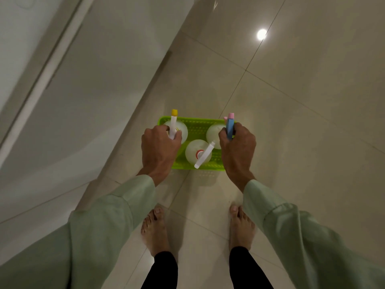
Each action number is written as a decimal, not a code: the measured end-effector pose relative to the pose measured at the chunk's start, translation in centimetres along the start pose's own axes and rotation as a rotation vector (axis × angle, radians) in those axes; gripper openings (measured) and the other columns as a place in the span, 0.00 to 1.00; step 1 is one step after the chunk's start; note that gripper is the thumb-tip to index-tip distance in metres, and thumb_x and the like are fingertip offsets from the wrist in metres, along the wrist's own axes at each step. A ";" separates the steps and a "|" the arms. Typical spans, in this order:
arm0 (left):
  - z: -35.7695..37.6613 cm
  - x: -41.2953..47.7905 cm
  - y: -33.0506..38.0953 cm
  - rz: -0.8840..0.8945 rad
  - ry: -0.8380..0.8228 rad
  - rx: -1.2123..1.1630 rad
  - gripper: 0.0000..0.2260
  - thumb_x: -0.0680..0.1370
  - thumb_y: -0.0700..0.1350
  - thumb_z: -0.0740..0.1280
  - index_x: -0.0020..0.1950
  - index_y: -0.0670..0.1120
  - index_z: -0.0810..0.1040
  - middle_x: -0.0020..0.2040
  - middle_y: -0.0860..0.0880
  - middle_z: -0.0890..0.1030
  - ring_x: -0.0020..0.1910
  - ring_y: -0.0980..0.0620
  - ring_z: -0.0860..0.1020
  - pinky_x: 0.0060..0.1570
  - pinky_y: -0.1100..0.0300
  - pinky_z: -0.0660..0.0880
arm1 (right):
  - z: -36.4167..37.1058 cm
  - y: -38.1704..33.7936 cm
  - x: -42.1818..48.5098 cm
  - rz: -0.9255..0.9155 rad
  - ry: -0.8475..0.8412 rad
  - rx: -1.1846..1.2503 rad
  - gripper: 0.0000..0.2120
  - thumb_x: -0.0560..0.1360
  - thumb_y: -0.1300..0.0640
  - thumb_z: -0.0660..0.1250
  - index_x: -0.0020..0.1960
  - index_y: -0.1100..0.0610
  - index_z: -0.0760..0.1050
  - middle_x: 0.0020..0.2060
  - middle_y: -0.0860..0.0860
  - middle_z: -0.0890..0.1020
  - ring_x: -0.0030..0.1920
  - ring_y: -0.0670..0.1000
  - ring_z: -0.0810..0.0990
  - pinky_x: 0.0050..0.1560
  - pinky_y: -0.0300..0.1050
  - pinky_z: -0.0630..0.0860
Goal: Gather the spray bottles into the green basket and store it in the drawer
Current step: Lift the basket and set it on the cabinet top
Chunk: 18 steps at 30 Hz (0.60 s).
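Note:
A bright green perforated basket [198, 126] hangs above the tiled floor, carried between my two hands. My left hand [159, 148] grips its left side, and my right hand [237, 149] grips its right side. Three translucent white spray bottles stand inside. One with a yellow-tipped nozzle [174, 122] is at the back left. A second with a blue and pink trigger head [229, 127] stands at the back right. The third, with a white trigger [204, 155], stands at the front middle. No drawer shows in the head view.
Glossy beige floor tiles [302, 101] spread to the right and ahead. A pale cabinet or wall panel [83, 90] runs along the left. My bare feet [155, 230] stand just behind the basket. A ceiling light reflects on the floor [261, 34].

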<state>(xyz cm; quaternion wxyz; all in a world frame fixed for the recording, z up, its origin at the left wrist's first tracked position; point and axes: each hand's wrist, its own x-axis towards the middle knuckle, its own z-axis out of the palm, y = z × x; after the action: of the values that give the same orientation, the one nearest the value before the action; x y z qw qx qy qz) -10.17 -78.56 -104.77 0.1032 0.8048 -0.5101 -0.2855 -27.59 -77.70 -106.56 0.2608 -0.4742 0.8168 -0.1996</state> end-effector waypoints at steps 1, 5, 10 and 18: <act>0.0 0.0 0.0 0.003 -0.002 -0.005 0.19 0.76 0.55 0.69 0.55 0.41 0.85 0.45 0.38 0.86 0.49 0.36 0.79 0.51 0.45 0.77 | 0.1 0.0 0.1 0.002 0.008 -0.002 0.08 0.78 0.58 0.68 0.42 0.59 0.74 0.34 0.52 0.73 0.34 0.52 0.68 0.33 0.40 0.58; -0.1 -0.4 -0.3 0.010 0.024 -0.010 0.26 0.75 0.61 0.70 0.62 0.42 0.81 0.48 0.39 0.86 0.53 0.36 0.79 0.53 0.48 0.73 | 0.2 0.3 0.2 0.029 0.007 -0.013 0.09 0.79 0.56 0.68 0.47 0.62 0.78 0.35 0.53 0.75 0.35 0.54 0.71 0.39 0.44 0.61; -0.9 -2.9 -1.1 -0.009 0.151 -0.133 0.30 0.76 0.67 0.65 0.68 0.45 0.75 0.38 0.46 0.84 0.45 0.42 0.82 0.49 0.54 0.71 | -1.1 -0.6 -1.2 0.087 0.051 -0.011 0.22 0.78 0.46 0.70 0.64 0.59 0.76 0.54 0.55 0.82 0.48 0.56 0.81 0.45 0.43 0.68; -0.5 -5.8 -2.6 -0.087 0.131 -0.158 0.25 0.79 0.65 0.60 0.62 0.46 0.76 0.40 0.47 0.83 0.45 0.42 0.82 0.49 0.50 0.73 | 0.0 -2.1 -8.5 0.267 0.013 0.058 0.23 0.74 0.32 0.66 0.51 0.51 0.71 0.41 0.48 0.80 0.41 0.54 0.79 0.41 0.47 0.71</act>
<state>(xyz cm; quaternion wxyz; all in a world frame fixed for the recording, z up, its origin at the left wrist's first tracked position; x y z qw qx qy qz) -9.72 -72.35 -103.48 0.1870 0.8326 -0.4425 -0.2757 -22.67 -71.22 -103.33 0.2934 -0.3524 0.8681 -0.1898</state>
